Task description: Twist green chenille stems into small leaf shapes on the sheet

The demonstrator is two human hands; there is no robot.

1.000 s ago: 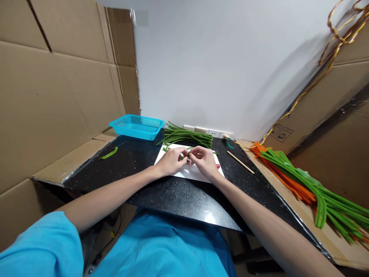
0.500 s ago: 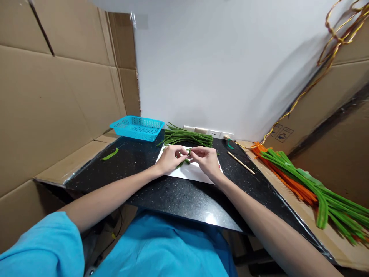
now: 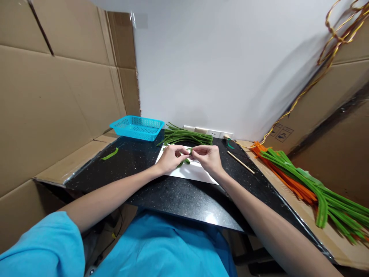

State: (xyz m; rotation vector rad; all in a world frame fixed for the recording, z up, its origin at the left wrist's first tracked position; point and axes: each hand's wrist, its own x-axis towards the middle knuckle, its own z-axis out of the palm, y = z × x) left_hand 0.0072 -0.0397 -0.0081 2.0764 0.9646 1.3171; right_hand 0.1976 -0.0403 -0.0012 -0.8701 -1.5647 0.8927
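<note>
- Hands meet over the white sheet [image 3: 201, 176] near the far edge of the counter [image 3: 173, 196]. The left hand [image 3: 172, 157] and right hand [image 3: 208, 158] each pinch a dark green pipe cleaner [image 3: 185, 162] between thumb and fingertips.
- Such close grips likely keep the limp stem steady; it is raised just above the sheet, its tail drooping towards the paper.
- A spare bundle of dark green stems [image 3: 187, 136] lies just behind the sheet, within easy reach.
- A blue basket [image 3: 137, 127] sits at the far left corner.
- A wooden stick [image 3: 240, 162] lies right of the sheet.
</note>
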